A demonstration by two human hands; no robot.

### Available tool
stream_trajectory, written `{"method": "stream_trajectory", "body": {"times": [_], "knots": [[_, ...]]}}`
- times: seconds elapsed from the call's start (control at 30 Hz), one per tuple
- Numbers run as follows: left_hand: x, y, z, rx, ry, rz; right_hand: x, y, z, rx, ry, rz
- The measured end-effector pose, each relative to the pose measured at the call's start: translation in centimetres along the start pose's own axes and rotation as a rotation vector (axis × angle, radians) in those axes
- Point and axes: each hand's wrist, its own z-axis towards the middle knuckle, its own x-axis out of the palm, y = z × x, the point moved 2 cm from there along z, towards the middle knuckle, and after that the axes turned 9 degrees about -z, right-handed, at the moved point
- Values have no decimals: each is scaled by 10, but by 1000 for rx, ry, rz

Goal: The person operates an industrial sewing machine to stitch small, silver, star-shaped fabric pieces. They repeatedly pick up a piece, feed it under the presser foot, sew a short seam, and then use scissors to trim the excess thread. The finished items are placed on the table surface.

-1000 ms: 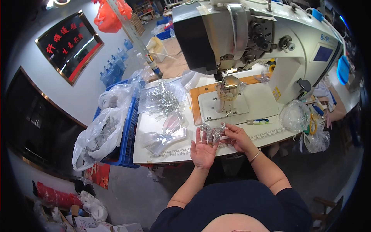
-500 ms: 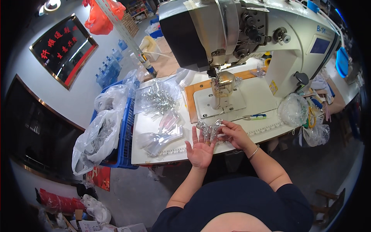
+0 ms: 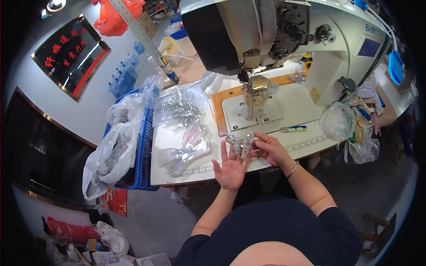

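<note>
A silver, glittery butterfly-shaped ornament (image 3: 240,144) is in front of the sewing machine (image 3: 257,104), above the table's front edge. My left hand (image 3: 231,170) is palm up under it, fingers stretched and apart, with the ornament against the fingertips. At its right wing, the fingers of my right hand (image 3: 269,150) are closed in a pinch. The contact of the rear fingertips is partly hidden. Thread snips (image 3: 293,129) with a blue-green handle lie behind my right hand.
On the table (image 3: 162,178), left of my hands, are clear plastic pieces (image 3: 184,156) and a bag of silver ornaments (image 3: 182,108). A blue crate (image 3: 144,155) with plastic bags stands against the table's left side. A clear bag (image 3: 337,122) is at the right end.
The ornament has tilted slightly between my hands, and its wings catch the light differently. Both hands stay almost in place; the view has shifted a little.
</note>
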Motion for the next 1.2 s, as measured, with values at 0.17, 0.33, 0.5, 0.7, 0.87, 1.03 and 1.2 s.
{"method": "stream_trajectory", "body": {"times": [0.17,0.33,0.5,0.7,0.87,1.03,1.2], "knots": [[-1,-3,-1,27,28,-44,4,0,5,11,-6,-11],[2,-17,10,193,-227,334,7,1,-6,-54,26,-154],[52,-91,68,446,-30,448,8,8,-8,-61,40,-121],[18,-182,165,605,-284,129,12,6,-5,-53,58,-156],[-47,-201,185,424,-535,80,10,5,-6,-65,42,-155],[-20,-211,133,234,-502,285,9,5,-8,-58,62,-154],[35,-193,66,349,-358,1951,3,4,-9,-68,38,-164]]}}
